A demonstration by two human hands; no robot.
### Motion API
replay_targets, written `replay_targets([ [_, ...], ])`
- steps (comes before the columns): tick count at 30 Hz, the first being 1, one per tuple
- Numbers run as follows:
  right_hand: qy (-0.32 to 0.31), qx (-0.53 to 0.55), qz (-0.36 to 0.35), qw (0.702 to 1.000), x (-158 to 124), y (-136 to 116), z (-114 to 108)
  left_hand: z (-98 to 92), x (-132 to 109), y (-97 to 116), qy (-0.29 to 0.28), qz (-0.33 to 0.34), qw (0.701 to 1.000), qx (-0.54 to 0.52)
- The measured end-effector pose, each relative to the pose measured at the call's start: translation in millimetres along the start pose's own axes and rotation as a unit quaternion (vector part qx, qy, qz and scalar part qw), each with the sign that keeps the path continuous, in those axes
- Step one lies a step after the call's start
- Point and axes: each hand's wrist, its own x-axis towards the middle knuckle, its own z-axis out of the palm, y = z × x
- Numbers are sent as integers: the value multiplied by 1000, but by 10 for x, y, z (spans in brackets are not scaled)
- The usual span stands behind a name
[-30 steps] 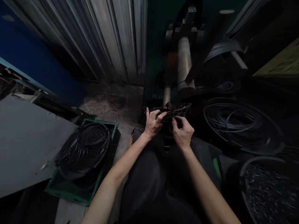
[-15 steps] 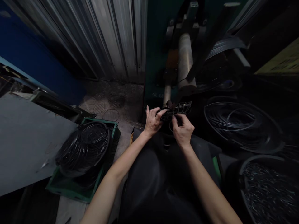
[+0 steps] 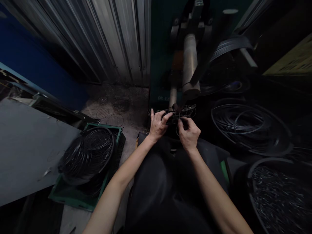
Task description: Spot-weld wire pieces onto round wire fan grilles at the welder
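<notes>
A flat round wire frame (image 3: 188, 111) is held edge-on under the tip of a metal press cylinder (image 3: 190, 65). My left hand (image 3: 158, 125) grips the frame's left side, fingers curled over its wires. My right hand (image 3: 188, 135) is closed in a pinch just below the frame's middle, fingertips on a wire; what it pinches is too dark to name. Both forearms reach forward over my dark-clad lap.
A green crate (image 3: 110, 130) full of black wire rings sits on the floor at left, beside a grey slab (image 3: 26, 146). Large wire hoops (image 3: 248, 123) lie at right. A dark tub (image 3: 255, 164) of small metal pieces is at lower right. Corrugated metal wall behind.
Both hands and the wire frame have shifted slightly up and left in view; the grips look the same.
</notes>
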Motion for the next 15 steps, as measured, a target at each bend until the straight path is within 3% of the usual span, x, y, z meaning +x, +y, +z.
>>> replay_targets([
  [10, 2, 39, 0, 999, -25, -22, 34, -27, 29, 57, 31, -9, 999, -13],
  [13, 0, 16, 4, 1000, -136, 5, -247, -56, -24, 28, 33, 7, 999, -10],
  [15, 1, -33, 36, 999, -285, 159, -637, -69, -103, -43, 45, 13, 999, -21],
])
